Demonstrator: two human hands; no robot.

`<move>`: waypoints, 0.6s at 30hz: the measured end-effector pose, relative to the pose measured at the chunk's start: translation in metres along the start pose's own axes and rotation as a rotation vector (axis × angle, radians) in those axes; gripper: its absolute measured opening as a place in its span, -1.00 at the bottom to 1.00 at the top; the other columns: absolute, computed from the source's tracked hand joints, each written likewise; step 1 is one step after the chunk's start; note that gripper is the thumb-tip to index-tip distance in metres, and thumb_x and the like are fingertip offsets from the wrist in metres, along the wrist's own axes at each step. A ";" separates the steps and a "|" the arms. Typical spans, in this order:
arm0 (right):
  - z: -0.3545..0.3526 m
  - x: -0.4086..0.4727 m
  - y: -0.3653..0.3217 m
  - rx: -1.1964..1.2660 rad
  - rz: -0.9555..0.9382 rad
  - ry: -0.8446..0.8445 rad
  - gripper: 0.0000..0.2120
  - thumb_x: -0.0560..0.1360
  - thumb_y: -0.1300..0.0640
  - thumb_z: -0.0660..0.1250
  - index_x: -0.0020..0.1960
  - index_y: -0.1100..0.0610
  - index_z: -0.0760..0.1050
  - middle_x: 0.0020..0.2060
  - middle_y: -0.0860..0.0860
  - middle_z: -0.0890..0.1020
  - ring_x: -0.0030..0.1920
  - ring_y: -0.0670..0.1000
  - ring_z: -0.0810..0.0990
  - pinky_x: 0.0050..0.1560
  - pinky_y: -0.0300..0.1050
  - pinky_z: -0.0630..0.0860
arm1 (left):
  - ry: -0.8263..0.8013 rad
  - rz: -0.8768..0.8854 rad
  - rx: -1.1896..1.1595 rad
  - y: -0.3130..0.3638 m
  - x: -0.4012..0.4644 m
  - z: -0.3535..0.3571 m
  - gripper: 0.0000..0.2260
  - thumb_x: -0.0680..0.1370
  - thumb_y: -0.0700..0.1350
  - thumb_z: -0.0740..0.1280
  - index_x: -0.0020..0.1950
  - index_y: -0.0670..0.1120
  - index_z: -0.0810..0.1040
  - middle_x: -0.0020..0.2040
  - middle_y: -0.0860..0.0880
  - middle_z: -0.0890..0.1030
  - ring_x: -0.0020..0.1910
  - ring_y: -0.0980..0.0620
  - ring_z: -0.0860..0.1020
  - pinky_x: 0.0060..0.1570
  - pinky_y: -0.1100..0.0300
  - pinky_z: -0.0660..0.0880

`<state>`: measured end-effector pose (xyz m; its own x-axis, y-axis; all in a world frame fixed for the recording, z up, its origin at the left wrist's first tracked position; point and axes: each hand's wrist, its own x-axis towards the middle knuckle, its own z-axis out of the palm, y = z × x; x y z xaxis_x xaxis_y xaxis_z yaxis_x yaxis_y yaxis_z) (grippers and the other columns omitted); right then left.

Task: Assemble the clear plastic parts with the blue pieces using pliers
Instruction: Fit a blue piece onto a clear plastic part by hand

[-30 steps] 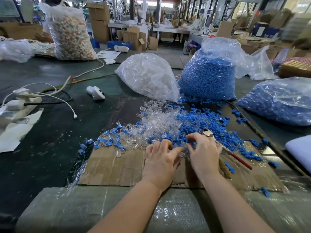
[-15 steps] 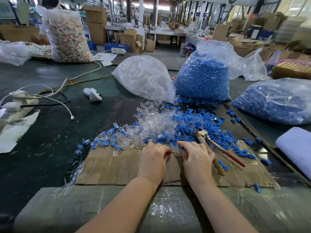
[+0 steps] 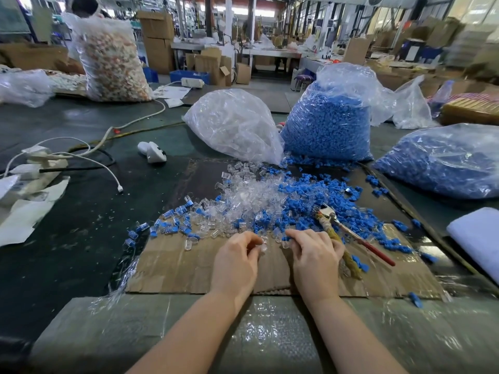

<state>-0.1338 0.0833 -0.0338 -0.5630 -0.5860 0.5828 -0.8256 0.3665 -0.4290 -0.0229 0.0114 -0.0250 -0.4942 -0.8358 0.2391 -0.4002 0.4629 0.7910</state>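
Both forearms come in from 6 o'clock, palms down, wrists resting low over the cardboard sheet (image 3: pixel 172 268). Left hand (image 3: pixel 236 259) has its fingers curled in, thumb and fingertips pinching a small clear part (image 3: pixel 263 247) at its 1 o'clock edge, just off the near rim of the pile. Right hand (image 3: pixel 314 255) is knuckles-up, fingers curled forward and down into the near edge of the parts; fingertips look closed around a clear piece, but what exactly they grasp is hidden under the fingers, so I can't tell. Hands are near each other, not touching. Pliers (image 3: pixel 348 234) lie on the cardboard at 2 o'clock from the right hand, just beside it: metal head in the blue pieces, one handle red, the other wrapped in tan cord running under the edge of the right hand. Neither hand holds them. Loose clear parts (image 3: pixel 243 198) are heaped at 12 o'clock from the hands, blue pieces (image 3: pixel 310 209) mixed in and spreading to 1–2 o'clock. A scatter of clear-and-blue joined bits sits at 10 o'clock from the left hand. Behind the pile at 12 o'clock: bag of clear parts (image 3: pixel 232 122), bag of blue pieces (image 3: pixel 326 122) just to its right, second blue bag (image 3: pixel 442 160) at 2 o'clock.
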 end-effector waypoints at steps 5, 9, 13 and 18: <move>0.000 -0.001 0.003 0.009 0.004 0.003 -0.79 0.37 0.36 0.45 -0.09 0.10 0.66 -0.27 -0.05 0.66 -0.21 0.09 0.57 -0.06 -0.08 0.14 | -0.005 -0.055 -0.071 0.001 0.012 0.008 -0.89 0.53 -0.19 0.33 -0.01 -0.01 0.59 -0.16 0.14 0.56 -0.22 0.30 0.48 -0.26 0.55 0.38; -0.001 0.000 0.001 0.045 -0.037 0.025 -0.90 0.36 0.25 0.50 -0.19 0.10 0.63 -0.34 -0.06 0.63 -0.28 0.06 0.58 -0.09 -0.09 0.14 | 0.027 -0.092 -0.184 -0.002 0.009 0.012 -0.89 0.51 -0.19 0.36 -0.10 0.03 0.58 -0.21 0.15 0.58 -0.22 0.27 0.52 -0.23 0.56 0.39; -0.002 -0.001 0.001 0.051 -0.061 -0.005 -0.91 0.37 0.20 0.49 -0.23 0.08 0.59 -0.35 -0.08 0.61 -0.27 0.05 0.55 -0.12 -0.16 0.07 | 0.049 -0.074 -0.188 -0.003 0.006 0.010 -0.82 0.51 -0.20 0.35 -0.20 0.08 0.52 -0.25 0.17 0.56 -0.25 0.29 0.50 -0.22 0.57 0.35; -0.002 -0.003 0.000 0.040 -0.129 -0.050 -0.92 0.41 0.13 0.45 -0.22 0.07 0.56 -0.31 -0.09 0.60 -0.25 0.03 0.52 -0.11 -0.13 0.11 | 0.051 -0.080 -0.245 -0.002 0.003 0.009 -0.78 0.53 -0.21 0.32 -0.23 0.09 0.47 -0.30 0.11 0.55 -0.30 0.37 0.47 -0.27 0.55 0.37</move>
<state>-0.1325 0.0866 -0.0339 -0.4489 -0.6618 0.6005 -0.8882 0.2571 -0.3807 -0.0307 0.0105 -0.0306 -0.4267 -0.8834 0.1935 -0.2342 0.3146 0.9199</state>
